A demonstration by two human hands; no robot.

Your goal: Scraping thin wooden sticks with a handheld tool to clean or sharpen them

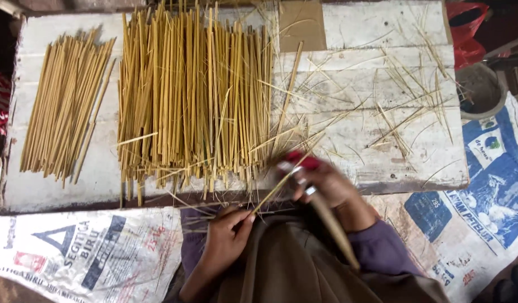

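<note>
Left hand (pixel 228 230) pinches a thin bamboo strip (pixel 275 188) at the worktop's (pixel 382 168) near edge while the right hand (pixel 320 182) grips a knife (pixel 332 224) against it; a slip could likely cut fingers.

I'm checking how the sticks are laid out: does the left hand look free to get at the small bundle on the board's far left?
Probably not at once. The left hand pinches one thin stick that the right hand also grips. The small bundle lies uncovered, with nothing in between.
</note>
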